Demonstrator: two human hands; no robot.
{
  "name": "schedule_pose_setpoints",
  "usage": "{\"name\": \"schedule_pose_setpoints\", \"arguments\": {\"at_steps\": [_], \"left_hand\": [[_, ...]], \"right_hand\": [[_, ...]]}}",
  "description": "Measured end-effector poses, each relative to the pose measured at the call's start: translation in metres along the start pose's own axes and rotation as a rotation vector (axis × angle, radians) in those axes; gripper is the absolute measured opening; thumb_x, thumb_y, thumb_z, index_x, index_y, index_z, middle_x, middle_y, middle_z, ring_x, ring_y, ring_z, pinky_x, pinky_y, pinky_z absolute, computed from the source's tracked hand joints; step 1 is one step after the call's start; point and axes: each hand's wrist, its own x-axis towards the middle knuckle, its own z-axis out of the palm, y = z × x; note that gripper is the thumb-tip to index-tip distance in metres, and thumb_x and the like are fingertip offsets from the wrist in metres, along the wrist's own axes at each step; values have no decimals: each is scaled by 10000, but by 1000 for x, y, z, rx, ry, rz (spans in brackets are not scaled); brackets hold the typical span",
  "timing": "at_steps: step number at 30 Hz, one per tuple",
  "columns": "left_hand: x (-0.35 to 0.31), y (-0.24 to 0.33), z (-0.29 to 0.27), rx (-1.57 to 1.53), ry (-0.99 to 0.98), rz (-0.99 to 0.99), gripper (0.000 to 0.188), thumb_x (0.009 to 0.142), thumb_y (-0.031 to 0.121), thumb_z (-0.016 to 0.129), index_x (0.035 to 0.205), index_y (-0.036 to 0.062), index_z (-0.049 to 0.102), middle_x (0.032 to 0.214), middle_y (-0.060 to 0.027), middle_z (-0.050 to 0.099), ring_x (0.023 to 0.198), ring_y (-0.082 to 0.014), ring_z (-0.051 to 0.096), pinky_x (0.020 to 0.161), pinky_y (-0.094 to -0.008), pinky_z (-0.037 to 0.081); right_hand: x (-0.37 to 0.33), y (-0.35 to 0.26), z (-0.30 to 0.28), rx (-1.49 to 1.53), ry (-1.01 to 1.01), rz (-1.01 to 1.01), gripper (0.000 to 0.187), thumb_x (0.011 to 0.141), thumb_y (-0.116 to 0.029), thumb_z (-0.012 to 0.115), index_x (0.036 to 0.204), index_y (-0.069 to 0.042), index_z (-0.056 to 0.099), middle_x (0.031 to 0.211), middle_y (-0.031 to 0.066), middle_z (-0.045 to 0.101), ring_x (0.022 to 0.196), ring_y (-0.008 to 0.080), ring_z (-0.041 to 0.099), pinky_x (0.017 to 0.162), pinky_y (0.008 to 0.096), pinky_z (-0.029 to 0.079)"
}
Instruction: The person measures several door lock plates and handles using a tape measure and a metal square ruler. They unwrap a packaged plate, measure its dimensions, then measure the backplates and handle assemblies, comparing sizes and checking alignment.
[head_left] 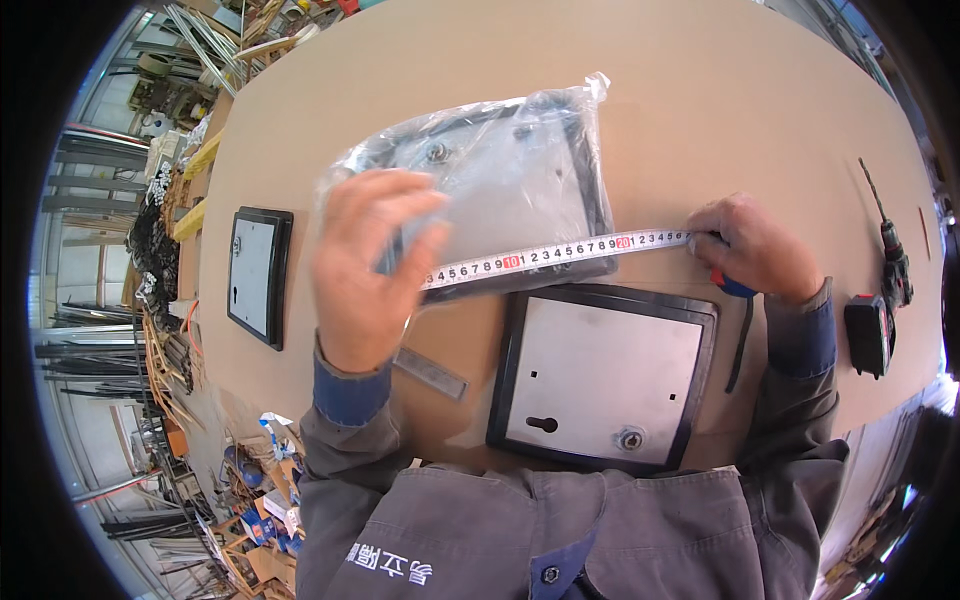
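A white tape measure blade stretches across a metal panel with a dark frame, wrapped in clear plastic. My right hand is closed around the tape measure at the blade's right end; part of its blue and red case shows under my fingers. At the left end of the blade, my left hand is blurred, with its fingers stretched out and thumb apart. Behind that thumb the tip of the blade is hidden. Nearer me lies a second framed panel, unwrapped, with a keyhole-shaped cutout and a round lock.
A smaller framed panel lies at the table's left. Between it and the near panel is a flat metal strip. At the right sits a cordless drill with a long bit. Beyond the brown table's left edge, scrap and bars are piled.
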Motion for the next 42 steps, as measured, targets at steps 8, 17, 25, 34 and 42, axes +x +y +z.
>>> {"name": "schedule_pose_setpoints", "arguments": {"at_steps": [8, 17, 25, 34, 42], "left_hand": [[10, -7, 17, -250, 40, -176, 132, 942, 53, 705, 1062, 15, 746, 1011, -81, 731, 971, -213, 680, 870, -320, 527], [-44, -32, -13, -477, -83, -722, 134, 921, 79, 776, 1016, -14, 758, 854, -18, 720, 778, -66, 634, 706, -225, 509], [-45, -28, 1, -396, -74, -748, 123, 894, 87, 800, 929, 3, 717, 774, -4, 696, 706, -54, 617, 641, -221, 497], [-44, -30, 0, -458, -121, -756, 143, 921, 83, 792, 946, 26, 663, 813, 22, 675, 718, -32, 594, 642, -185, 457], [-42, -31, -1, -456, -124, -747, 158, 921, 106, 801, 930, 16, 672, 804, 4, 676, 713, -43, 600, 653, -195, 476]], "right_hand": [[-5, -11, -12, 188, -55, 29, 159, 869, -75, 630, 901, 39, 737, 727, 215, 663, 634, 369, 627, 650, 431, 525], [-3, -18, -5, 60, 28, -70, 170, 856, -68, 635, 899, 38, 761, 778, 215, 693, 671, 368, 644, 687, 425, 534], [0, -6, -1, -62, 162, -117, 159, 865, -120, 668, 923, 0, 754, 770, 203, 678, 739, 394, 639, 730, 459, 518], [5, -1, -2, -5, 174, -113, 148, 877, -88, 646, 927, 13, 742, 738, 205, 653, 708, 392, 638, 694, 460, 515], [16, 0, 1, 34, 239, -60, 163, 872, -79, 636, 924, 34, 741, 755, 213, 659, 712, 387, 647, 720, 448, 528]]}}
